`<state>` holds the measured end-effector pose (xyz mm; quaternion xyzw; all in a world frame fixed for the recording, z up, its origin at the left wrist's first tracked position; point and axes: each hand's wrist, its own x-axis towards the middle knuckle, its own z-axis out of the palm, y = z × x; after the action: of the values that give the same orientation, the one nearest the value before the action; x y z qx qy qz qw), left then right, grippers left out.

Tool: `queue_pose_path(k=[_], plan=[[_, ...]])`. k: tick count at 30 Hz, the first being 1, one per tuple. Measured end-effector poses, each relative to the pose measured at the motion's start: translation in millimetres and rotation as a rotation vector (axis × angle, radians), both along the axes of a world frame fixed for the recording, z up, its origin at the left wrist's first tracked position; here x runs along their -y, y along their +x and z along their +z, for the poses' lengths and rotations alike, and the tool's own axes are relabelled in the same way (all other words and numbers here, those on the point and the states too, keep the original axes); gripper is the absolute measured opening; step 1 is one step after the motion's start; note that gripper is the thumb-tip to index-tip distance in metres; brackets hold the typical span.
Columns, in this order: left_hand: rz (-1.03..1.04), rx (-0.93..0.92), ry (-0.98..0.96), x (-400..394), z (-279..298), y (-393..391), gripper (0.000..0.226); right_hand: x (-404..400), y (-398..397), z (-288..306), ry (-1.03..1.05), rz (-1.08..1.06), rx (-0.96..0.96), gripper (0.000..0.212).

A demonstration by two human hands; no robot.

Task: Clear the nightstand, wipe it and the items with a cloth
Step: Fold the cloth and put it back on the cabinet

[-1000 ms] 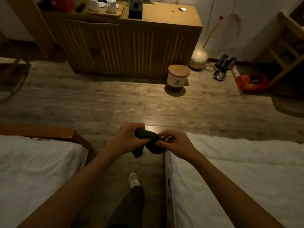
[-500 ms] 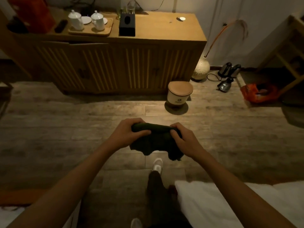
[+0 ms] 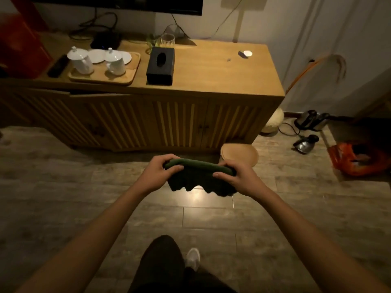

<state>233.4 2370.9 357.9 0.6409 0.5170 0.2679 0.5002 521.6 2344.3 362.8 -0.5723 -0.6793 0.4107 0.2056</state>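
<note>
A dark green cloth [image 3: 200,176] hangs stretched between both hands in front of me, above the wooden floor. My left hand [image 3: 157,172] grips its left end and my right hand [image 3: 238,176] grips its right end. Ahead stands a long wooden cabinet [image 3: 211,68]. On its top sit a black tissue box [image 3: 160,66], a wooden tray [image 3: 101,76] with two white lidded cups [image 3: 115,62] and saucers, a glass [image 3: 167,40], a black remote [image 3: 58,66] and a small white disc [image 3: 247,53]. No nightstand is in view.
A round wooden-lidded bin [image 3: 239,154] stands on the floor just beyond my right hand. Kettles [image 3: 309,123] with a cord and an orange bag [image 3: 357,159] lie at the right. A pale vase [image 3: 274,121] stands by the cabinet's right end. My leg and shoe [image 3: 193,258] are below.
I have walked away from the two beds toward the cabinet; the beds have left the view. The bunched cloth has been spread out between my hands.
</note>
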Motion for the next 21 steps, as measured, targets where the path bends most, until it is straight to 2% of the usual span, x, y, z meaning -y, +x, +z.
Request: queue_pose_path(k=[5,10,16,21], plan=[[0.003,-0.002,0.024,-120,-14,17,0.022,-124,18,-5,0.093,-0.015,0.102,0.019],[0.022,0.006,0.013,-237,-31,29,0.024,-236,27,-17,0.029,-0.122,0.052,0.021],[-0.054,-0.086,-0.059,-380,-42,33,0.030,-369,38,-40,-0.027,-0.204,0.117,0.023],[-0.056,-0.219,-0.026,-467,-53,42,0.018,-448,44,-56,-0.076,-0.261,0.124,0.027]])
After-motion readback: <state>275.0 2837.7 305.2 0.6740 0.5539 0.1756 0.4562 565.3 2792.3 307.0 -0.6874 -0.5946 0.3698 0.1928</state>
